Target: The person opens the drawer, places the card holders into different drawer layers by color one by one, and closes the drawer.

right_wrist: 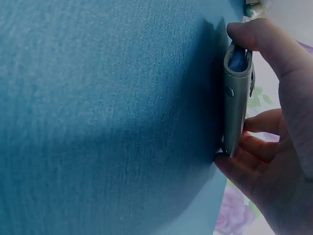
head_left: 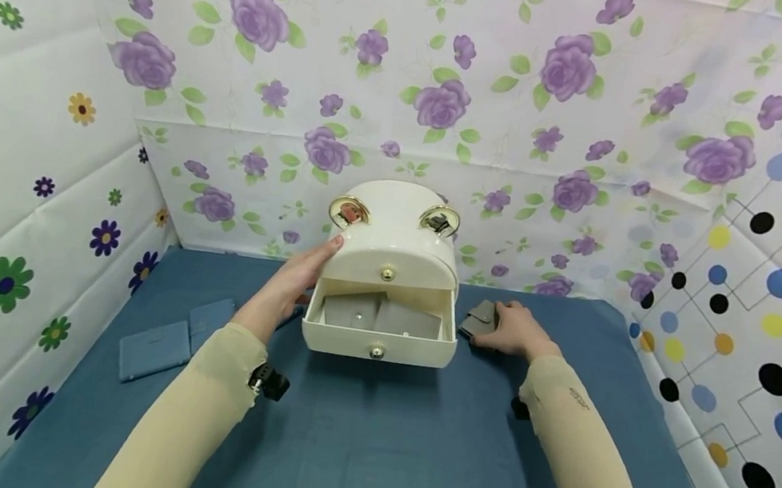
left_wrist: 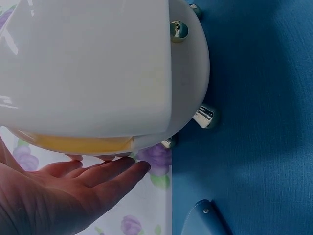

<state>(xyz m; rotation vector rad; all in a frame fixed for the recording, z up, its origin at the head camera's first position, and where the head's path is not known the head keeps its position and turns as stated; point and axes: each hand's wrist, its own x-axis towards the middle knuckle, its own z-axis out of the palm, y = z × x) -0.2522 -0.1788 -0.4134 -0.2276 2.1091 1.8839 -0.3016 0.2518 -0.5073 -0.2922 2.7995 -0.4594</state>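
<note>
A small white drawer cabinet [head_left: 394, 216] with gold knobs and two gold-rimmed rounds on top stands on the blue tabletop. Its lower drawer [head_left: 340, 340] is pulled out, and two grey flat wallets [head_left: 354, 312] lie in it. My left hand [head_left: 293, 277] rests against the cabinet's left side; in the left wrist view its fingers [left_wrist: 110, 183] extend nearly straight along that side. To the right of the drawer, my right hand [head_left: 519, 331] pinches a small grey card holder [right_wrist: 236, 98] by its ends between thumb and fingers, close over the tabletop.
Blue flat wallets [head_left: 154, 350] lie on the tabletop [head_left: 367, 451] at the left, one of them partly behind the left forearm. Patterned cloth walls [head_left: 443, 105] enclose the table at the back and both sides.
</note>
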